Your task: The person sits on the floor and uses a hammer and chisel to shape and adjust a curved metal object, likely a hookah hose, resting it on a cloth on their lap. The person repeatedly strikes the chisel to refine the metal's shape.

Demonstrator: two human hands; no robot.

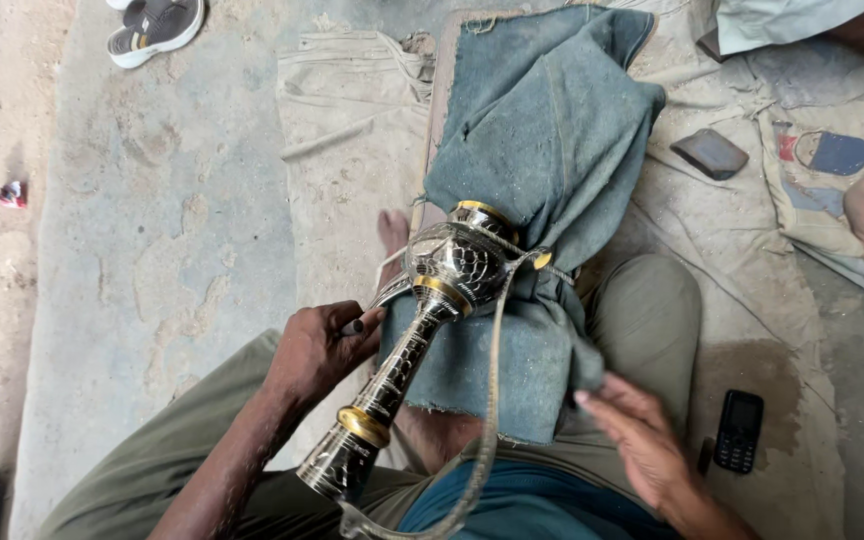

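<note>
Engraved metal stem (422,320): lies across the lap, bulb end bedded in blue cloth (542,150) at 12 o'clock, cushioned and steadied. Left hand (322,345): pinching a small tool against it. Right hand (642,440): spread flat, pinning cloth. Phone (739,430) at 4 o'clock on the floor.

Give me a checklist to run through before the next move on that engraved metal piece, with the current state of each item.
1. Left hand holds a small tool beside the engraved metal piece: ok.
2. Right hand rests on the blue-grey cloth: ok.
3. Piece lies on the cloth padding: ok.
4. Strap looped around the bulb: ok; tightness cannot tell.
5. Mobile phone lies apart from the piece: ok.
</note>
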